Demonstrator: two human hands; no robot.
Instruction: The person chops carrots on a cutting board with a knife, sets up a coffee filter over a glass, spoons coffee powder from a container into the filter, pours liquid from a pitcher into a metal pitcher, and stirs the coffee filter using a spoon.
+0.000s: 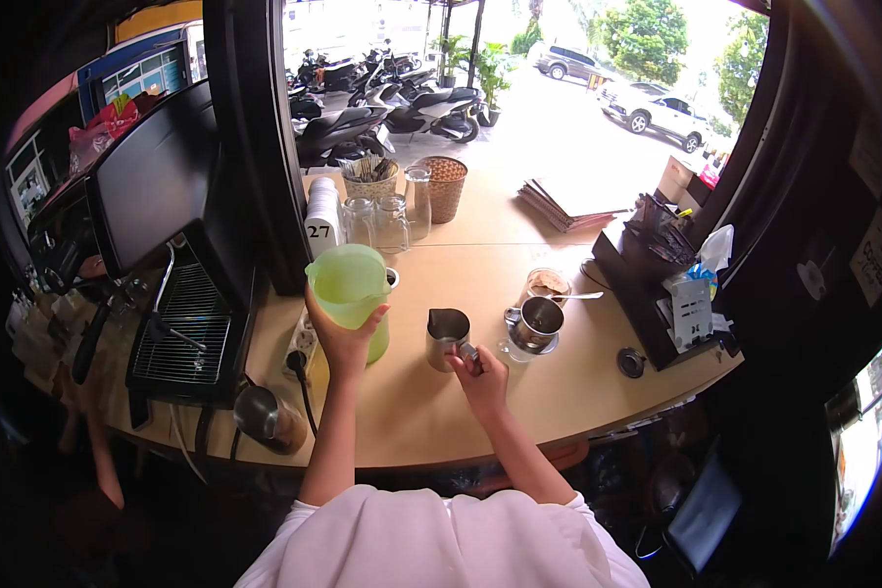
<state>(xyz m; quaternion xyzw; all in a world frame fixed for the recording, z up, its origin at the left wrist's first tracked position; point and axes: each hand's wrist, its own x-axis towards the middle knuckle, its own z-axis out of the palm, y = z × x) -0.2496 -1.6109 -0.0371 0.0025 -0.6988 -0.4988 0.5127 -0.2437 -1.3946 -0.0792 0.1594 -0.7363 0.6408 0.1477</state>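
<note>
My left hand (343,338) is wrapped round a translucent green plastic pitcher (351,279), which stands nearly upright at the left of the counter. The fingers of my right hand (481,380) close round the handle of a steel milk jug (448,338). The jug is upright near the middle of the counter, its inside dark. To its right, a metal coffee drip filter (539,321) sits over a glass cup on a saucer. Just behind that is a glass with brown contents (547,283) and a spoon (583,295) across it.
An espresso machine (181,314) takes up the left side, with another steel jug (257,412) near the front edge. Glasses (392,223) and a woven basket (445,189) stand at the back. Menus (568,204) and a black organizer (647,294) are on the right.
</note>
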